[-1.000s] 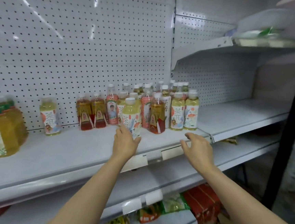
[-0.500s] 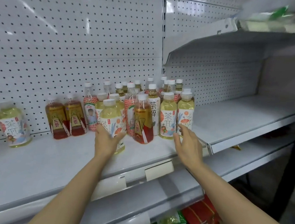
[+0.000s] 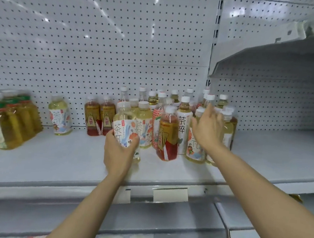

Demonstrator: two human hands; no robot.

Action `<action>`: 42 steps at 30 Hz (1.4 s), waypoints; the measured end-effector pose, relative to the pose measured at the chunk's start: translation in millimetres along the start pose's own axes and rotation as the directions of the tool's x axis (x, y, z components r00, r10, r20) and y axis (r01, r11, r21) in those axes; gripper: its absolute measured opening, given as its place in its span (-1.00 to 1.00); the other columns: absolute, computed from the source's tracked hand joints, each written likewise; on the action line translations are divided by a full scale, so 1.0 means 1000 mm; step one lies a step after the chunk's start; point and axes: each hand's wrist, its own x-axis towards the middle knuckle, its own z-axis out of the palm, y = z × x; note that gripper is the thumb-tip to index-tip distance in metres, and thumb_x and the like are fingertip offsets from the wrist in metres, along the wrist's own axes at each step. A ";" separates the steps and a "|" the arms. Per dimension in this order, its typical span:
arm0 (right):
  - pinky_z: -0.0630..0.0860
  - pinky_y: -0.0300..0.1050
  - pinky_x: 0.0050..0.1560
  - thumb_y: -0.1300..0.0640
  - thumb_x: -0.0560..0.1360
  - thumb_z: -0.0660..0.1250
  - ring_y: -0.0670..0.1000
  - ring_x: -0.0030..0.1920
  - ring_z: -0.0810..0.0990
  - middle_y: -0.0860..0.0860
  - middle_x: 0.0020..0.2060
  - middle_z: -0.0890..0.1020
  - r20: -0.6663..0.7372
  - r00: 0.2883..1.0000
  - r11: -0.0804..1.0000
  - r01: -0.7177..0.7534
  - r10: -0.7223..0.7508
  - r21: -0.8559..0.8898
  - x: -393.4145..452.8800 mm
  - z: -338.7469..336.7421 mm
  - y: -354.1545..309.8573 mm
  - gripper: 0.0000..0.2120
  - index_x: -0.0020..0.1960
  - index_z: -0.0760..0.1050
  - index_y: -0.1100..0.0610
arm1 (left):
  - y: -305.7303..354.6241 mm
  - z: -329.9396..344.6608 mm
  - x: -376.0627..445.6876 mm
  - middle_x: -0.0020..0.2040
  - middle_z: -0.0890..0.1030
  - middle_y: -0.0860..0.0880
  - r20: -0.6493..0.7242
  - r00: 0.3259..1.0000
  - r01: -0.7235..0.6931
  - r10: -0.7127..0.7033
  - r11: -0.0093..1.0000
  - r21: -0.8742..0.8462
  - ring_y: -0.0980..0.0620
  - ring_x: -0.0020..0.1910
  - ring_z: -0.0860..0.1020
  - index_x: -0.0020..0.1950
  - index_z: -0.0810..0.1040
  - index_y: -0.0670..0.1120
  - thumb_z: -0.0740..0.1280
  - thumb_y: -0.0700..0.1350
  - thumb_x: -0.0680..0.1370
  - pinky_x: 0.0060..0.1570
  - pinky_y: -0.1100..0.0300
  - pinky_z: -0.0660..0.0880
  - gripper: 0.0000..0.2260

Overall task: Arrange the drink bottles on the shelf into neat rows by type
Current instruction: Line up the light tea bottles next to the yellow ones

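Centrally, white metal shelf against a perforated back panel; an upper shelf juts out at right.

Surroundings: at far left, a shrink-wrapped pack of yellow drinks, blurred. Near it, well apart from the main group, a lone pale-green tea bottle stands upright close to the back panel. Two dark red-brown bottles stand side by side, touching, just right of that. The main cluster sits mid-shelf: mixed types crowded together, white caps up, rows uneven. A red-brown bottle stands at the cluster's front; a white-labelled bottle is just behind it to the right. Blank price-tag holder on the shelf's front lip. Red packaging shows on the lower level, too cropped to identify.

Task item: pale-green tea bottle at the cluster's front left, long axis near vertical, cap up, label facing the camera. Cannot tell whether its base touches the shelf. Neighbouring bottles crowd its right side and rear.

Left hand grips this bottle low on the body, thumb and fingers curled round it.

Right hand is raised in front of the cluster's right-hand bottles, fingers straight and slightly spread, holding nothing; contact with those bottles unclear.
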 end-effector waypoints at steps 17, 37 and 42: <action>0.29 -0.19 0.14 0.00 0.62 0.15 0.02 0.26 0.41 0.08 0.31 0.42 -0.182 0.982 0.853 0.057 0.045 0.519 -0.006 -0.018 -0.010 -0.59 0.39 0.29 0.18 | -0.011 -0.051 -0.006 0.19 0.52 0.00 -0.140 0.988 -0.048 0.068 0.988 0.144 -0.04 0.12 0.54 0.37 0.32 0.00 0.45 0.23 0.39 0.02 -0.10 0.56 -0.34; 0.29 -0.27 0.03 0.02 0.64 0.13 -0.21 0.06 0.36 -0.05 0.16 0.44 -0.185 0.975 0.642 0.218 -0.120 0.735 -0.121 0.044 -0.230 -0.72 0.29 0.37 0.12 | -0.102 -0.219 0.077 0.18 0.53 -0.02 -0.107 0.994 0.015 0.004 0.985 0.174 -0.03 0.08 0.56 0.34 0.29 -0.01 0.54 0.12 0.38 -0.10 0.06 0.50 -0.34; 0.34 -0.29 0.07 -0.01 0.63 0.12 -0.11 0.11 0.40 -0.02 0.16 0.46 -0.152 0.977 0.616 0.214 -0.152 0.758 -0.131 0.071 -0.273 -0.72 0.28 0.37 0.08 | -0.122 -0.241 0.094 0.15 0.55 -0.02 -0.112 0.993 0.071 -0.048 0.974 0.216 0.01 0.00 0.51 0.31 0.31 -0.03 0.54 0.12 0.37 -0.12 0.06 0.45 -0.36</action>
